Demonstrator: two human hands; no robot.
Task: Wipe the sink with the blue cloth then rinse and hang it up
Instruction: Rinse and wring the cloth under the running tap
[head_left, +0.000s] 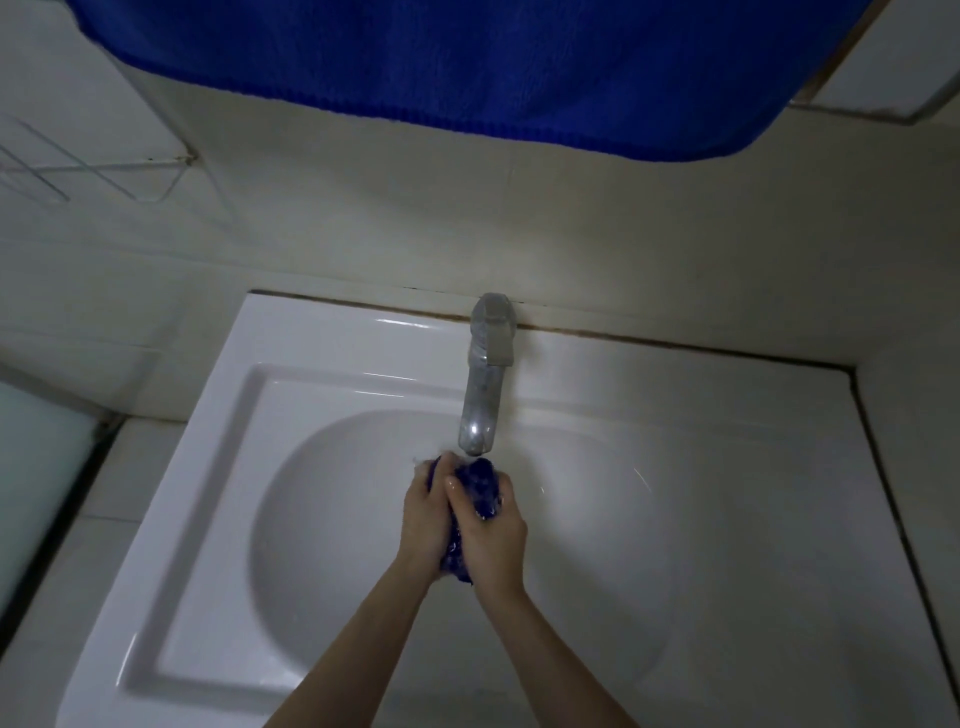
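**Operator:** State the surface and the surroundings.

**Inspector:** A white sink (208, 519) with a square rim and an oval basin is set into the corner of a pale tiled wall (363, 234). A metal faucet (483, 395) stands at the back rim, with its spout reaching forward over the basin. A large blue towel (493, 67) hangs across the top of the view. A wire rack (78, 171) is fixed to the wall at upper left (the light is dim, so fine detail there cannot be read).

**Operator:** Where is the blue cloth relative to the grip?

**Inspector:** The blue cloth (480, 486) is bunched into a wet, glistening wad over the basin, just below the spout mouth. It sits between the two hands. Its upper end shows above the knuckles, and a lower end shows between the wrists.

**Operator:** State the grip.

**Inspector:** Left hand (426, 514) – fingers curled round the left side of the wad, clenched on it. Right hand (493, 535) – fingers wrapped round the right side, thumb laid toward the left hand. The two hands touch each other, and both grasp the cloth tightly
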